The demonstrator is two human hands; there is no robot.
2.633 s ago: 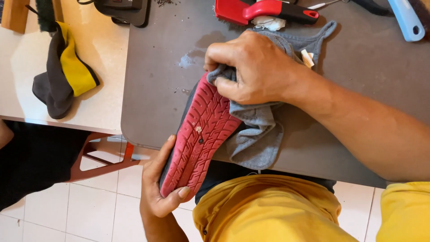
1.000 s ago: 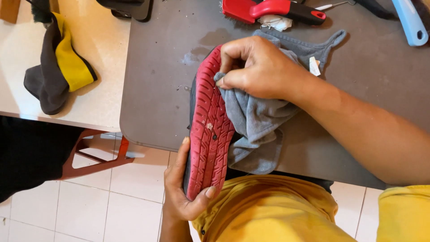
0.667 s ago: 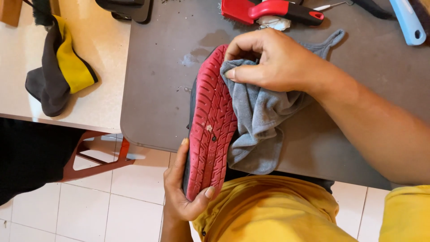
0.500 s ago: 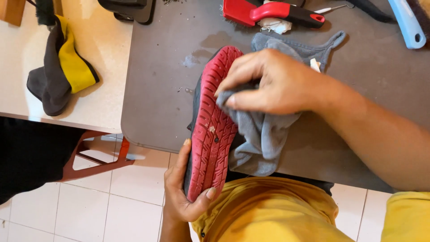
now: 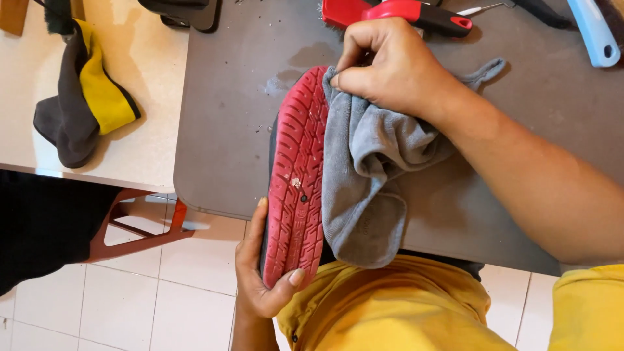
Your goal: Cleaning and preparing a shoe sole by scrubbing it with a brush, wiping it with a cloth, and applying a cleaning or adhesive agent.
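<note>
A shoe with a red treaded sole (image 5: 298, 175) is held on its side, sole facing left, over the near edge of a grey mat (image 5: 227, 117). My left hand (image 5: 260, 273) grips the shoe's near end from below, thumb against the sole. My right hand (image 5: 390, 65) presses a grey cloth (image 5: 364, 175) against the far end of the shoe, by the sole's rim. The cloth drapes down over the shoe's side and hides its upper.
A red and black brush (image 5: 396, 14) and a blue handle (image 5: 591, 32) lie at the mat's far edge. A grey and yellow cloth (image 5: 84, 104) rests on the cream table (image 5: 149, 143) to the left. A red stool frame (image 5: 136, 227) stands on the tiled floor below.
My right hand with the cloth has slid along the shoe, back up to its far end. The shoe has turned more upright in my left hand since the earliest frame.
</note>
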